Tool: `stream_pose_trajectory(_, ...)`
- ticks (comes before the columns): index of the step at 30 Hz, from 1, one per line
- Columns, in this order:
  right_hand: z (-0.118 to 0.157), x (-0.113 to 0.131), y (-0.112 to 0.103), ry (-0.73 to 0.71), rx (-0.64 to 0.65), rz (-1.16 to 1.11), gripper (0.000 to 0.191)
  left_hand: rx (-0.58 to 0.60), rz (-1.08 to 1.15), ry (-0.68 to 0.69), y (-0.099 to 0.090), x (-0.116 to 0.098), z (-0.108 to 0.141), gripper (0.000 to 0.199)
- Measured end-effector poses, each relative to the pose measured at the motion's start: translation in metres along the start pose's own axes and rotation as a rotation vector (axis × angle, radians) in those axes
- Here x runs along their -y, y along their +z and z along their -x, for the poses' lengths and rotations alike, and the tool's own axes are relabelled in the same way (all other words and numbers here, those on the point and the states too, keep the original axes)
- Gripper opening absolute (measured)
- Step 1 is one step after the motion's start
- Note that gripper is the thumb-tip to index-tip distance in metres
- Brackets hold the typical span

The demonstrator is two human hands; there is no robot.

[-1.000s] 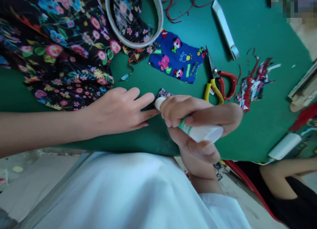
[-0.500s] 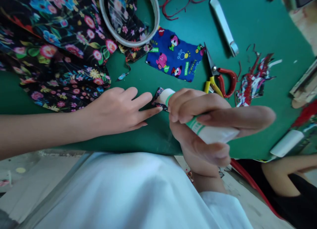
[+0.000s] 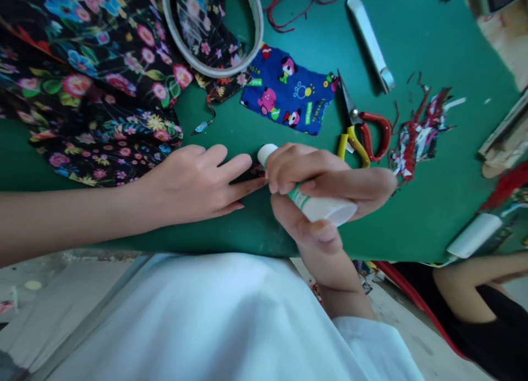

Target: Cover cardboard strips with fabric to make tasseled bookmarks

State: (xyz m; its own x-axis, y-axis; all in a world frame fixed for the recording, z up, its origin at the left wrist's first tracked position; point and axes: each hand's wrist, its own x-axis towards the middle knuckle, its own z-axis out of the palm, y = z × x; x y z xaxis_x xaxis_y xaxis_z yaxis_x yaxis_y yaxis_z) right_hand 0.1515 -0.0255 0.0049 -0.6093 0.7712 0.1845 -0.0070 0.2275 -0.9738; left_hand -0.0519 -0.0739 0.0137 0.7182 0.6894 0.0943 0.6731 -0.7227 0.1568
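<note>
My right hand (image 3: 322,183) is wrapped round a white tube with green bands (image 3: 330,209), its white tip tilted down to the left over a small dark floral scrap (image 3: 256,168). Most of that scrap is hidden under the tip and fingers. My left hand (image 3: 206,180) lies on the green table with its fingers spread, fingertips at the scrap's near side and close to the right fingers. A blue cloth with cartoon dogs (image 3: 289,92) lies just beyond the hands, beside scissors with red and yellow handles (image 3: 374,136).
Black floral fabric (image 3: 103,84) covers the left, with a tape roll (image 3: 258,34) partly over it. Behind the scissors lies a metal tool (image 3: 371,43); thread scraps (image 3: 416,133) are at right. A white cylinder (image 3: 474,236) and another person's arm (image 3: 466,287) show at the lower right.
My right hand has shifted left with the tube, whose tip now covers more of the scrap. The left hand has stayed in nearly the same place.
</note>
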Motion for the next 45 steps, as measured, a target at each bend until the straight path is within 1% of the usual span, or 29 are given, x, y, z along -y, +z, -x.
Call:
stream_pose_trajectory(2, 0.004, 0.006, -0.002, -0.006, -0.033, 0.003, 0.034, 0.008, 0.000, 0.019, 0.000, 0.002, 0.000, 0.040)
stream_pose_trajectory(4, 0.008, 0.014, -0.001, -0.023, -0.079, -0.003, 0.035, -0.009, -0.017, 0.041, 0.001, 0.004, 0.001, 0.041)
stream_pose_trajectory(6, 0.011, 0.020, 0.001, -0.065, -0.153, -0.030, 0.035, -0.093, -0.027, 0.068, 0.004, 0.006, 0.002, 0.034)
stream_pose_trajectory(8, 0.011, 0.022, 0.004, -0.138, -0.236, -0.086, 0.032, -0.186, -0.015, 0.098, 0.007, 0.008, 0.003, 0.028)
stream_pose_trajectory(9, 0.010, 0.021, 0.005, -0.177, -0.266, -0.118, 0.030, -0.215, -0.007, 0.109, 0.008, 0.009, 0.004, 0.027)
stream_pose_trajectory(11, 0.009, 0.017, 0.006, -0.228, -0.293, -0.165, 0.027, -0.219, 0.006, 0.109, 0.009, 0.011, 0.004, 0.026)
stream_pose_trajectory(13, 0.008, 0.013, 0.007, -0.246, -0.267, -0.173, 0.024, -0.202, 0.016, 0.095, 0.009, 0.011, 0.005, 0.023)
stream_pose_trajectory(16, 0.009, 0.009, 0.009, -0.217, -0.216, -0.143, 0.021, -0.202, 0.035, 0.096, 0.007, 0.012, 0.004, 0.022)
stream_pose_trajectory(21, 0.009, 0.012, 0.019, -0.164, -0.234, -0.142, 0.020, -0.197, 0.021, 0.089, 0.003, 0.013, -0.001, 0.024)
stream_pose_trajectory(23, 0.006, 0.010, 0.025, -0.200, -0.237, -0.134, 0.021, -0.222, 0.006, 0.096, 0.002, 0.013, -0.003, 0.029)
stream_pose_trajectory(26, 0.001, 0.004, 0.032, -0.320, -0.228, -0.144, 0.024, -0.239, -0.022, 0.091, 0.000, 0.012, -0.004, 0.036)
stream_pose_trajectory(28, -0.001, 0.002, 0.034, -0.322, -0.217, -0.140, 0.026, -0.218, -0.029, 0.072, 0.000, 0.011, -0.003, 0.039)
stream_pose_trajectory(32, -0.001, 0.009, 0.030, -0.190, -0.257, -0.127, 0.028, -0.199, -0.020, 0.035, 0.000, 0.009, -0.001, 0.040)
stream_pose_trajectory(35, 0.002, 0.012, 0.022, -0.136, -0.220, -0.157, 0.021, -0.210, -0.023, 0.015, 0.000, 0.007, -0.001, 0.036)
stream_pose_trajectory(37, 0.004, 0.011, 0.016, -0.138, -0.200, -0.174, 0.019, -0.202, -0.011, 0.005, 0.000, 0.007, -0.001, 0.032)
stream_pose_trajectory(39, 0.006, 0.009, 0.013, -0.170, -0.211, -0.189, 0.020, -0.188, 0.003, -0.003, -0.001, 0.007, -0.001, 0.029)
stream_pose_trajectory(45, 0.005, 0.003, 0.012, -0.178, -0.259, -0.175, 0.029, -0.177, 0.001, 0.011, -0.002, 0.008, -0.002, 0.027)
